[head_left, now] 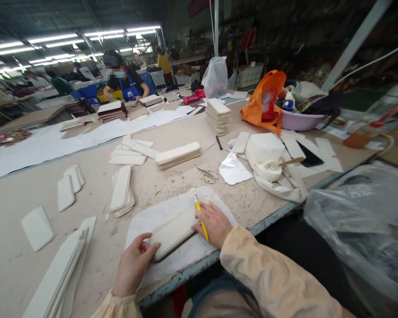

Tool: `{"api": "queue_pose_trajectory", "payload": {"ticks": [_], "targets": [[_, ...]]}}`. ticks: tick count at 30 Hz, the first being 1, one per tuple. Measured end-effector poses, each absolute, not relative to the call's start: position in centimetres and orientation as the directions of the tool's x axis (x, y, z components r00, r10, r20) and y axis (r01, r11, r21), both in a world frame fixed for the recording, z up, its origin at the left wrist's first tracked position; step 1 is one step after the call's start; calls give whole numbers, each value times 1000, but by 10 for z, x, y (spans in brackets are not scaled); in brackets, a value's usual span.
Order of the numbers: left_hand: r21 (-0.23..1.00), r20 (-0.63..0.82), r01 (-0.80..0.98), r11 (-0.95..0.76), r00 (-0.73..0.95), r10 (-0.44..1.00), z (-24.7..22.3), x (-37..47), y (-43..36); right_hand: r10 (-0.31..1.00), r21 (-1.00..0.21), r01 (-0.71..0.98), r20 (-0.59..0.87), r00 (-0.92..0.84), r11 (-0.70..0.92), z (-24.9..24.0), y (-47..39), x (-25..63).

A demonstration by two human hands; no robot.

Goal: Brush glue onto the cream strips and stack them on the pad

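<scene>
A short stack of long white rounded pieces [174,229] lies on a white sheet [141,225] near the table's front edge. My left hand [137,260] pinches the left end of the stack between thumb and fingers. At the stack's right end is my right hand [214,223], with a yellow-handled brush [201,220] held under its fingers, bristles pointing away from me. The right fingertips also touch the stack. Beyond the sheet, small scissors [208,175] rest on the table beside a crumpled white paper [235,169].
More white piece stacks [178,155] stand on the table [96,198], several at the left. At the right are a white tub [265,148], an orange bag [264,101] and a purple basin [300,120]. Across the table, a masked person [126,81] works.
</scene>
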State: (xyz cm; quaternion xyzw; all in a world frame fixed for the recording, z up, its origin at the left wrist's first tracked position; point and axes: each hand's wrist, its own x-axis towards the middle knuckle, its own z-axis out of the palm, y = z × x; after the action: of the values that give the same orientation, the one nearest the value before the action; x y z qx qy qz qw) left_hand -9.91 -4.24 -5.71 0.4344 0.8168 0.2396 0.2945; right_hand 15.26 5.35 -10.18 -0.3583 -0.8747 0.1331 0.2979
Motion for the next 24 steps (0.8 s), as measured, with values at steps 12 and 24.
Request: {"api": "queue_pose_trajectory", "payload": {"ticks": [12, 24], "targets": [[610, -229, 644, 461, -414, 881, -60, -101, -44, 899, -667, 611, 385, -208, 427, -117, 77, 178], [559, -68, 782, 275, -288, 955, -63, -106, -47, 875, -747, 468, 460, -149, 472, -110, 78, 176]]}}
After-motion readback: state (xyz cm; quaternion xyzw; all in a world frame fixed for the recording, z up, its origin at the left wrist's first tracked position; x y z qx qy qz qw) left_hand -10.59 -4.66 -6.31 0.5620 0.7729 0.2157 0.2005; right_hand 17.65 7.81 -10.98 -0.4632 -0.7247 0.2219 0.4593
